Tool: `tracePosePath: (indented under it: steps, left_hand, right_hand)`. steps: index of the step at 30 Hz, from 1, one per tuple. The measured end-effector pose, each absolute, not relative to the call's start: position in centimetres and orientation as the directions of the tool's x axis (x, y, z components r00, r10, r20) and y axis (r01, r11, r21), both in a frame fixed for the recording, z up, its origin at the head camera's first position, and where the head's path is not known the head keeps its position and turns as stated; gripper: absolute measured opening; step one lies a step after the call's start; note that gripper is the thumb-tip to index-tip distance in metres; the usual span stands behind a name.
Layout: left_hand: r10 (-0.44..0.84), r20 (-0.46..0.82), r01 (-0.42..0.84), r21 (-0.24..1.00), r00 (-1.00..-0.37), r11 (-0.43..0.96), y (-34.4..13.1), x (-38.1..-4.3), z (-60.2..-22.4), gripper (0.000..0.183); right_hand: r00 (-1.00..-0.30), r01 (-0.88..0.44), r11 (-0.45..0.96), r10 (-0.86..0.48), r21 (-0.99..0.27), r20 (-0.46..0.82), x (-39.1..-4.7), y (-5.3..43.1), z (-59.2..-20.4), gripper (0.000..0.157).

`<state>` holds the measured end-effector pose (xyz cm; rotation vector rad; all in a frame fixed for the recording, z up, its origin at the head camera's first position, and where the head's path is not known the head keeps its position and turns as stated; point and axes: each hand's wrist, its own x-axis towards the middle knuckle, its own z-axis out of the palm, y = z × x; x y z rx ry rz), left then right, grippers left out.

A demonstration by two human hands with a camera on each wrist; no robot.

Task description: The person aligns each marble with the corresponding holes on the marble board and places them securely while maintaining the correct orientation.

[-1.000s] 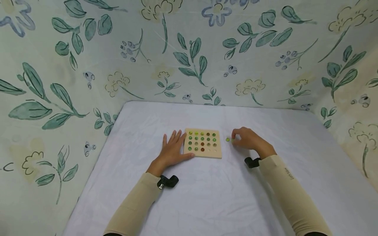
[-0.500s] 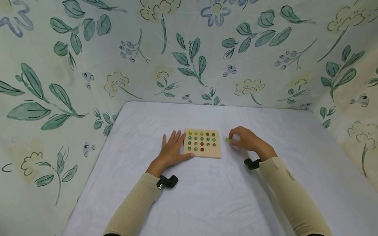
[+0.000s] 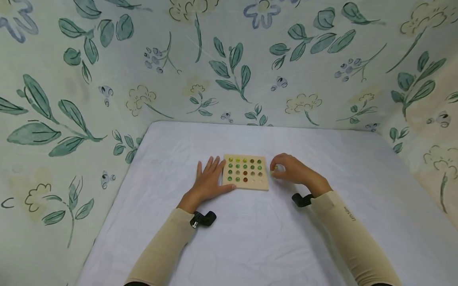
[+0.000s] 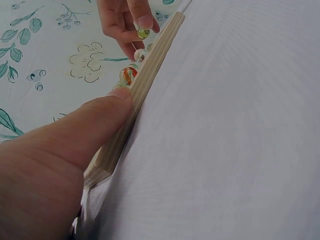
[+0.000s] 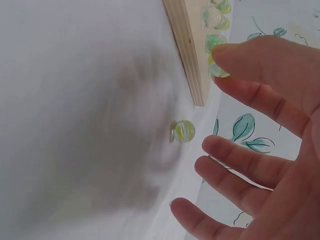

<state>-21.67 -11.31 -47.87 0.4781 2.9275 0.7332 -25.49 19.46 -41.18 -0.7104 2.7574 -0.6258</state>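
A pale wooden board [image 3: 249,187] with rows of glass marbles lies on the white cloth. My left hand [image 3: 207,184] rests at its left side, fingers straight and spread, thumb along the front edge. In the left wrist view, that thumb touches the board near a red-and-clear marble [image 4: 128,75]. My right hand [image 3: 295,170] is just off the board's right edge, pinching a yellow-green marble [image 5: 218,69] between thumb and index finger; its other fingers are spread. Below it, a second yellow-green marble [image 5: 185,131] lies loose on the cloth. Two front-right holes of the board hold no marble.
The white cloth [image 3: 250,238] covers the table up to a floral backdrop [image 3: 229,79] behind and at both sides. Each wrist wears a small black camera, such as the left one [image 3: 204,219].
My right hand has moved left towards the board, now with a marble pinched in its fingers. The left hand stays in place on the board.
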Motion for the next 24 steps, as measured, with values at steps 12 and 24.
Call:
tracePosePath:
  steps: [12, 24]
  left_hand:
    - [0.318, -0.007, 0.277, 0.476, -0.948, 0.835, -11.3, -21.7, -47.9, 0.104]
    - [0.32, -0.016, 0.276, 0.47, -0.947, 0.839, -11.4, -21.8, -47.9, 0.105]
  right_hand:
    - [-0.843, -0.41, 0.781, -0.522, -0.47, -0.133, -24.8, 17.0, -41.2, 0.009]
    - [-0.822, -0.442, 0.765, -0.555, -0.468, -0.131, -24.6, 15.7, -41.1, 0.009]
